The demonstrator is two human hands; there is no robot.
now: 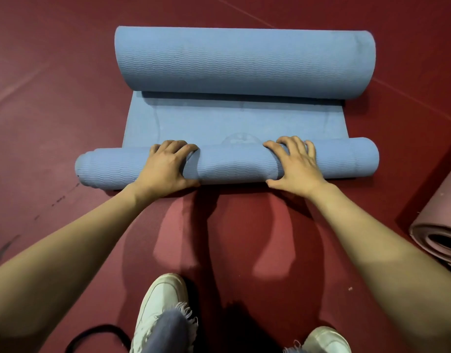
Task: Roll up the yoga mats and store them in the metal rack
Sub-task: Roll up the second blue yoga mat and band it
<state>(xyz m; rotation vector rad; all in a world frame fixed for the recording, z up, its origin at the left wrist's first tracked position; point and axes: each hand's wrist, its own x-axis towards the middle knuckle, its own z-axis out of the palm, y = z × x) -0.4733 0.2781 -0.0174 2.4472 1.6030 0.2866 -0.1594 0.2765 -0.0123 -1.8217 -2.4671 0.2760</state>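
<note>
Rolling under way: left hand (168, 169) and right hand (294, 166), apart, each grip the rolled near end of the blue mat (234, 118) on the floor (53, 98); next, likely push it evenly away

Blue yoga mat (234, 121): wave-ribbed underside, smooth top; rolled in from both ends, thick far roll, thinner near roll, short flat stretch between; lies on red floor (53, 110).
Pink yoga mat (438, 225): rolled, spiral end showing; on floor at right edge.
</note>
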